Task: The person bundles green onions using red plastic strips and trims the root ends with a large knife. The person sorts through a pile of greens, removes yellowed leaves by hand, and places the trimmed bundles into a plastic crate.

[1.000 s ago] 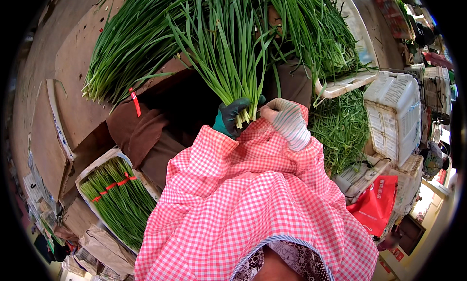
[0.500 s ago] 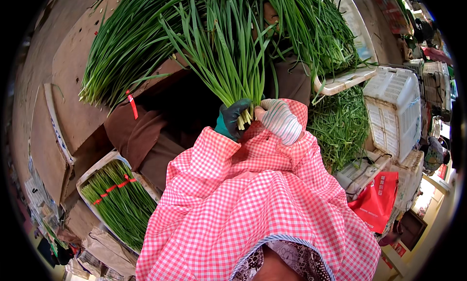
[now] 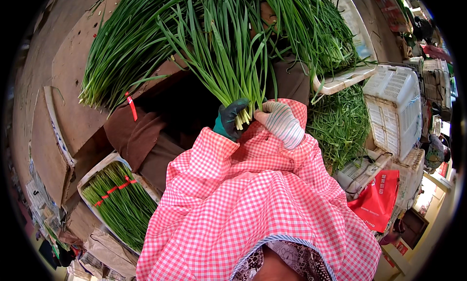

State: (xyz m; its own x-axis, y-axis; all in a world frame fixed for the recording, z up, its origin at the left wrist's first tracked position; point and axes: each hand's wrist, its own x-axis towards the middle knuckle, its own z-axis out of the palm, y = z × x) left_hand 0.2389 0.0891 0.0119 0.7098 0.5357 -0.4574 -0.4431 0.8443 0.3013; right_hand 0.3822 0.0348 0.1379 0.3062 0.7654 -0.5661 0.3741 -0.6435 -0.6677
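Observation:
My left hand, in a dark green glove, is closed around a bunch of garlic chives. The pale cut ends poke out below its fingers, and the long leaves fan upward and away from me. Close by on the right, my right hand wears a white striped glove with bare fingertips. Its thumb and fingers are pinched on a chive stalk at the bunch's right edge; the fingertips partly hide the stalk's lower end.
A large heap of chives lies on a brown board at the left. More greens fill a white crate at far right, above loose leaves. Red-tied chives fill a crate at lower left. White crates and a red bag stand right.
My right hand has shifted slightly, its fingers now lower and turned at the bunch's right edge. My left hand keeps its hold on the chives, almost in place.

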